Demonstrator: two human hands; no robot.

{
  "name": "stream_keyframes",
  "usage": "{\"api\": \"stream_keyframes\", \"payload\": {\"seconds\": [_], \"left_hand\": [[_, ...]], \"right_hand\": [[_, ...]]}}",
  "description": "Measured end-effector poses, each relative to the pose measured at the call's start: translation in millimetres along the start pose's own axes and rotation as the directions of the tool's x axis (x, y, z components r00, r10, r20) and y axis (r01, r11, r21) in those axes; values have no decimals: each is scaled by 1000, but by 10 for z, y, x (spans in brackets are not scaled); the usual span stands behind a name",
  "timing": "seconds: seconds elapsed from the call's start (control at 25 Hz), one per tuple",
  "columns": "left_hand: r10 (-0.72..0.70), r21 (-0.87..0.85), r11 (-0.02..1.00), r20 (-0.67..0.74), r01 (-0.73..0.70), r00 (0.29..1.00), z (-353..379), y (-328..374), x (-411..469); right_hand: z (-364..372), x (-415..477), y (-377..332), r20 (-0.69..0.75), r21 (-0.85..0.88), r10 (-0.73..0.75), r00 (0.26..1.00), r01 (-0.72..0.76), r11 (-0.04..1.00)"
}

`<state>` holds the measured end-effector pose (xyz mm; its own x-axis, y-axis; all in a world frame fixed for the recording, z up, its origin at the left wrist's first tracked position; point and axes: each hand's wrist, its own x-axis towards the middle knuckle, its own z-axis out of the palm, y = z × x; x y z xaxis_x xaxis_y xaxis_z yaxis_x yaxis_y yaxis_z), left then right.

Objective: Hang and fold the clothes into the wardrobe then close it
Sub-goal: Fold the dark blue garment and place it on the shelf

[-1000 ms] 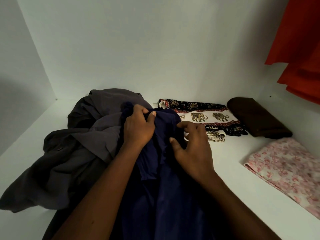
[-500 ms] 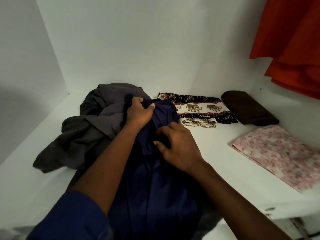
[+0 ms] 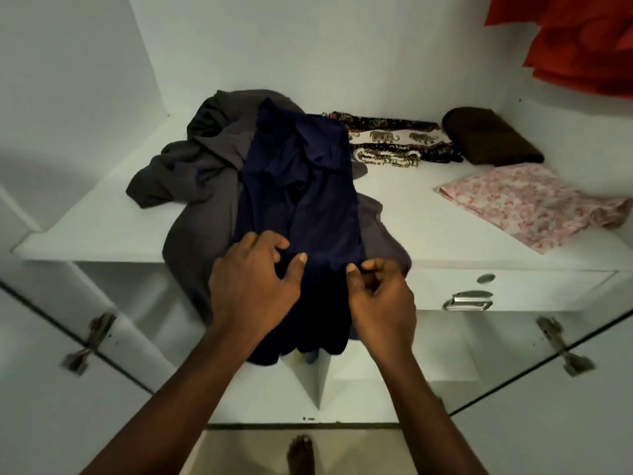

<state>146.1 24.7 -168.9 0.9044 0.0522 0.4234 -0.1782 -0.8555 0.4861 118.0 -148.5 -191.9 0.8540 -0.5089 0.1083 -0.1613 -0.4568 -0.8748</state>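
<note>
Wardrobe shelf (image 3: 102, 231) carries a crumpled grey garment (image 3: 202, 173); over it I see the navy shirt (image 3: 301, 186), laid lengthwise, collar toward the back, its hem hanging over the front edge. My left hand (image 3: 253, 289) and right hand (image 3: 380, 296) each pinch the shirt at that edge.

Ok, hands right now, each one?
Left hand: closed on the navy shirt.
Right hand: pinching the navy shirt's hanging edge.
</note>
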Motion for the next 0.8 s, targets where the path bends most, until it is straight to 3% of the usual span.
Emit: {"api": "stream_keyframes", "payload": {"seconds": [0.08, 0.16, 0.24, 0.36, 0.48, 0.56, 0.64, 0.8], "left_hand": [[27, 98, 995, 20, -28, 999, -8, 37, -56], [-19, 62, 998, 39, 16, 999, 3, 79, -28], [-89, -150, 984, 31, 93, 996, 17, 72, -75], [-165, -414, 900, -32, 137, 986, 85, -84, -357], [-434, -559, 755, -32, 344, 900, 213, -388, -730], [-519, -613, 667, 25, 423, 854, 335, -595, -845], [-503, -632, 618, 138, 467, 853, 421, -747, -834], [-416, -538, 626, 382, 565, 825, 536, -1014, -763]], "right_hand": [[167, -122, 156, 43, 56, 125, 991, -127, 990], [308, -149, 230, 137, 199, 174, 975, -199, 960], [359, -129, 272, 182, 289, 135, 974, -184, 939], [257, -102, 456, 131, 431, 132, 983, -176, 885], [221, -149, 723, 178, 486, 181, 967, -247, 838], [326, -142, 821, 268, 420, 200, 942, -301, 856], [445, -149, 822, 343, 364, 183, 921, -310, 878], [552, -212, 853, 410, 312, 187, 893, -330, 891]]}}
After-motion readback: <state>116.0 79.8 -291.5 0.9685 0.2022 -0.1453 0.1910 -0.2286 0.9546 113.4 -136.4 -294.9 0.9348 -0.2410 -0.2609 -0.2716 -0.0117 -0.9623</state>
